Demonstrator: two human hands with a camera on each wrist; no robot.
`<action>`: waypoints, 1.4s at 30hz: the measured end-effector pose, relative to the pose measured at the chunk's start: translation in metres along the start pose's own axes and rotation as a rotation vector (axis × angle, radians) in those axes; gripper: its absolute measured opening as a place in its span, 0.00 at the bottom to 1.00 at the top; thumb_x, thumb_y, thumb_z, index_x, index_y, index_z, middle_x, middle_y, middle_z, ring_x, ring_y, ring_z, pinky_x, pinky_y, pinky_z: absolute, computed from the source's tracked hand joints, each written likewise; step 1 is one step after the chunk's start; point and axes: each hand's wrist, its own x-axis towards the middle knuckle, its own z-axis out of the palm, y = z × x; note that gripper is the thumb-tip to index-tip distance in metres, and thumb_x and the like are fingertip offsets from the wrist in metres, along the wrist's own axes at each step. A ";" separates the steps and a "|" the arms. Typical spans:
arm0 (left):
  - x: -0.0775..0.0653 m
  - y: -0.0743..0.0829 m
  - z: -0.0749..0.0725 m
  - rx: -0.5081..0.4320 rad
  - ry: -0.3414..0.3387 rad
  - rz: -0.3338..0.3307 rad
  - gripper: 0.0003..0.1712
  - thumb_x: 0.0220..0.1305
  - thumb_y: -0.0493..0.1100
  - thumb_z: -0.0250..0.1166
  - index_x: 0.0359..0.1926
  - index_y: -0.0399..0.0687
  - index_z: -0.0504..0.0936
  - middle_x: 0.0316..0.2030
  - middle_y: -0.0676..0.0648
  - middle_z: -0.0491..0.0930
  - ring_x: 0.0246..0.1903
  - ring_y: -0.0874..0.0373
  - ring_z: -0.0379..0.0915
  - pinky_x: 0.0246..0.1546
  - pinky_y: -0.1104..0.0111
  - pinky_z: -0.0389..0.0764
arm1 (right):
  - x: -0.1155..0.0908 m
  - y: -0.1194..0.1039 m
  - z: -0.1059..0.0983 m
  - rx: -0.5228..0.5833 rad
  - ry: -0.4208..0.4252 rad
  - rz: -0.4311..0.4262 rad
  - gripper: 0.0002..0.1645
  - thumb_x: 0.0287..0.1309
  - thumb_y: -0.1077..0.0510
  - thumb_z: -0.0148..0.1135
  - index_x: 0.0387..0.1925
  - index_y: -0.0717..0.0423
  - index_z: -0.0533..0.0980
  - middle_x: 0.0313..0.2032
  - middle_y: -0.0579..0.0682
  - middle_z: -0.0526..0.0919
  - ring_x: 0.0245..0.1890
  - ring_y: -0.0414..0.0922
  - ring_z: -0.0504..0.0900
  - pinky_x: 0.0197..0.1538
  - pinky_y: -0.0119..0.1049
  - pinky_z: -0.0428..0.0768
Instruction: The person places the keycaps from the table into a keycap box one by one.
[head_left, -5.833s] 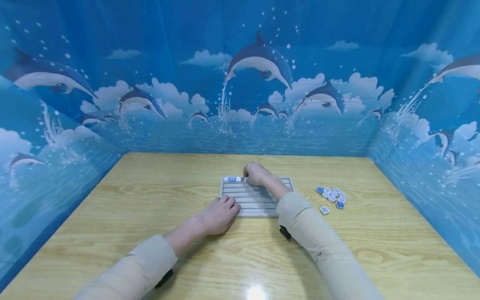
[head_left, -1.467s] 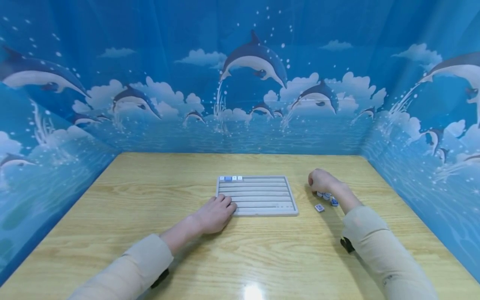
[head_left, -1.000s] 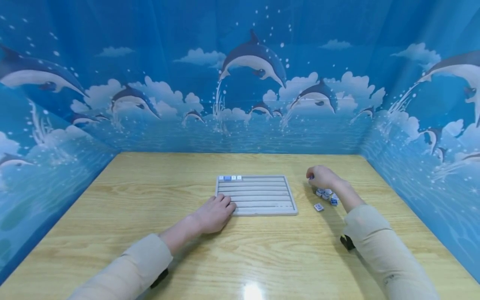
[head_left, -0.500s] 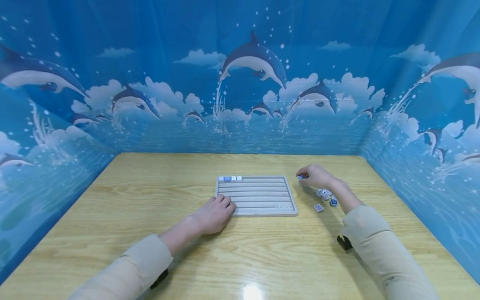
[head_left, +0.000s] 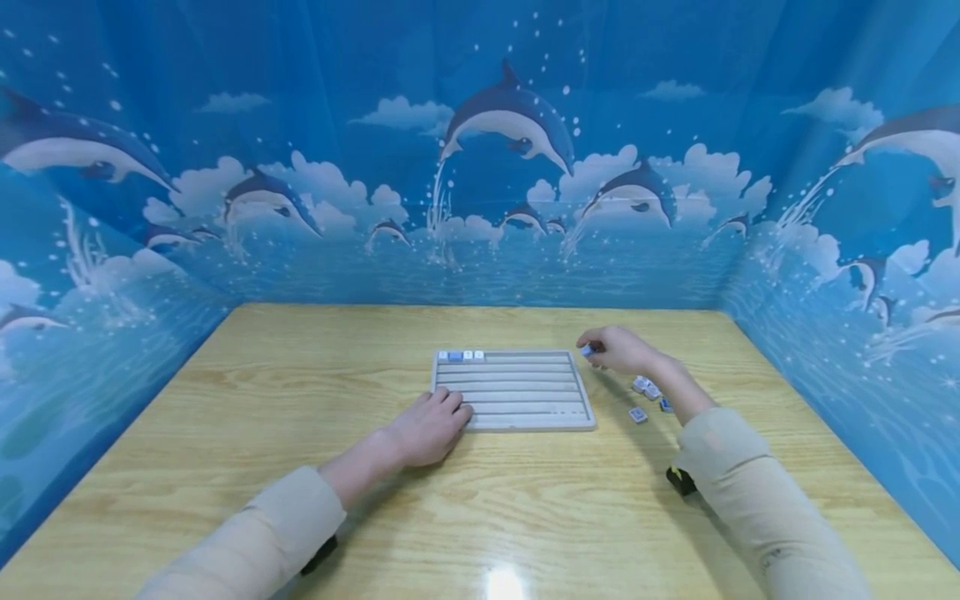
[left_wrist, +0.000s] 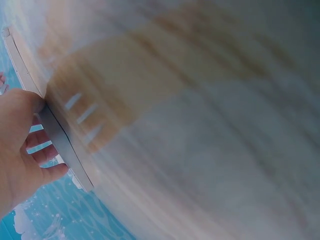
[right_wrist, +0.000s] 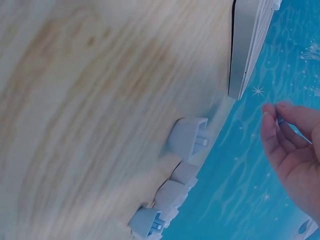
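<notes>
A pale grey ridged tray (head_left: 525, 386) lies on the table, with white keycaps (head_left: 478, 356) and one wider blue keycap (head_left: 455, 357) lined up at the left of its far slot. My left hand (head_left: 429, 427) holds the tray's near left corner; in the left wrist view its thumb (left_wrist: 30, 101) lies along the edge. Just beyond the tray's far right corner, my right hand (head_left: 624, 350) pinches a small blue keycap (head_left: 587, 351) between thumb and fingertips, raised over the table. Its fingers mostly cover that keycap in the right wrist view.
Several loose keycaps (head_left: 646, 387) lie on the wooden table (head_left: 480, 517) right of the tray, partly hidden by the right forearm. One white keycap (head_left: 637, 415) sits apart, nearer me. A blue dolphin-print curtain (head_left: 337, 275) encloses the table's back and sides.
The right hand left the tray's far slot for the loose keycaps, picked up a blue one and carried it left toward the tray. The left hand has stayed at the tray's corner.
</notes>
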 end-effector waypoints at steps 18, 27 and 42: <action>0.000 0.000 -0.002 -0.005 -0.024 -0.005 0.16 0.68 0.44 0.51 0.52 0.43 0.73 0.45 0.44 0.71 0.46 0.50 0.65 0.46 0.57 0.72 | 0.017 -0.014 0.003 -0.020 -0.104 -0.038 0.19 0.62 0.67 0.49 0.54 0.69 0.71 0.30 0.58 0.80 0.27 0.47 0.77 0.29 0.35 0.72; 0.000 0.000 -0.002 0.007 -0.029 -0.002 0.16 0.68 0.43 0.50 0.53 0.43 0.73 0.44 0.45 0.71 0.46 0.50 0.65 0.46 0.58 0.72 | 0.024 -0.023 0.005 -0.021 -0.099 -0.068 0.18 0.55 0.72 0.51 0.47 0.66 0.77 0.41 0.56 0.81 0.39 0.46 0.77 0.40 0.39 0.77; 0.000 0.000 0.001 0.005 0.002 -0.001 0.15 0.68 0.43 0.51 0.51 0.44 0.74 0.43 0.45 0.71 0.44 0.51 0.66 0.45 0.58 0.72 | 0.039 -0.041 0.012 0.057 -0.138 -0.046 0.15 0.64 0.65 0.49 0.50 0.67 0.73 0.35 0.58 0.80 0.31 0.48 0.79 0.35 0.39 0.77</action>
